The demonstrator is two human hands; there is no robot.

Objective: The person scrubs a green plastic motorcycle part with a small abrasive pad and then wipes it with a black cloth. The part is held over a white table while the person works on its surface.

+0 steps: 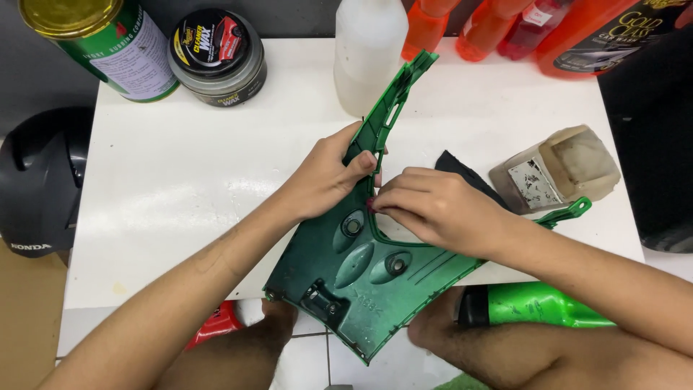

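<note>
A green plastic fairing panel [354, 278] lies tilted over the front edge of a white table [180, 188], its inner side up, with one narrow arm reaching toward the back. My left hand [325, 177] grips that upper arm of the panel. My right hand [429, 206] has its fingers closed and pinched at the panel's inner curved edge, touching it; whether it holds something small there is hidden. Both hands meet at the middle of the panel.
At the back stand a green tin [108, 43], a round dark wax tin [216, 54], a white bottle [368, 50] and orange bottles [505, 25]. A dirty lying bottle [556, 170] and dark cloth [462, 173] are right. A black helmet [40, 180] sits left.
</note>
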